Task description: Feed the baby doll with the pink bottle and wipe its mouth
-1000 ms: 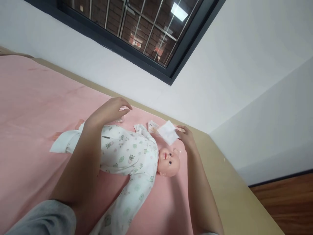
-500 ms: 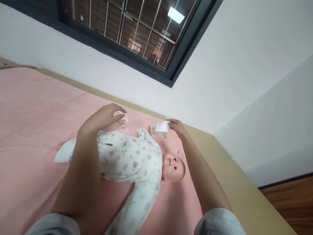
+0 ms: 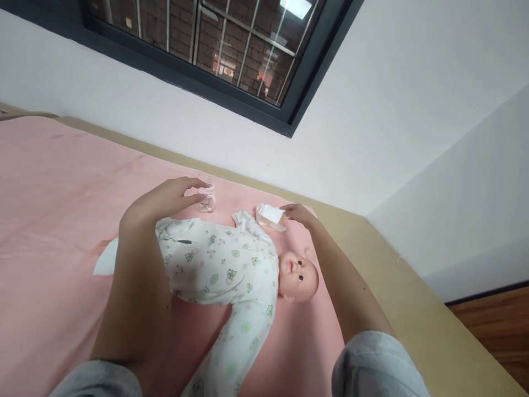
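Note:
A small clear baby bottle with a pink collar stands near the back of the pink sheet, my left hand closed about its left side. My right hand pinches the edge of a white tissue, which lies over a clear plastic packet. In front of both hands a baby doll lies on its back, head to the right. It wears a white printed baby outfit, one sleeve stretched toward me. My left forearm hides the outfit's lower end.
The pink sheet covers most of a beige surface. A white cloth or paper piece shows left of my left forearm. Behind stand a white wall and a dark-framed barred window.
The white tissue has come down onto the packet with my right hand. The baby bottle now looks more upright in my left hand. The camera view has shifted slightly.

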Tool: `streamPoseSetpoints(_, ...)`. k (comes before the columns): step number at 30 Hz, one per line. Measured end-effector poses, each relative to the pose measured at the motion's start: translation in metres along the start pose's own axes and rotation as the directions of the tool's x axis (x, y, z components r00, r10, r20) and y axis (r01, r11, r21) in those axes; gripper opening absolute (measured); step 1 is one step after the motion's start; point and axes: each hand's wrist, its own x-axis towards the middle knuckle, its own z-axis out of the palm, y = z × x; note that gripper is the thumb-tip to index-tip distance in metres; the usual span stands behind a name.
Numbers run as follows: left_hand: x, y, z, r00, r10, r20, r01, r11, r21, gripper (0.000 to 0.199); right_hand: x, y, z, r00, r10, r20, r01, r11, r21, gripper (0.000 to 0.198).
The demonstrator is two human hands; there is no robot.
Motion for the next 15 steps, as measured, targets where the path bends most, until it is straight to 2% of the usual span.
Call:
streamPoseSetpoints(10, -0.005, 0.013, 0.000, 0.997, -0.022, 0.068, 0.023, 1.000, -0.005, 0.050, -0.015, 0.019, -0.015, 0.997, 0.014, -0.070, -0.008, 0.996, 0.090, 0.022)
streamPoseSetpoints(15, -0.006, 0.020, 0.001, 0.994, 0.072, 0.078, -0.073, 0.997, 0.011, 0.047, -0.034, 0.032, -0.021, 0.994, -0.031, -0.107, 0.051, 0.981, 0.188, 0.020)
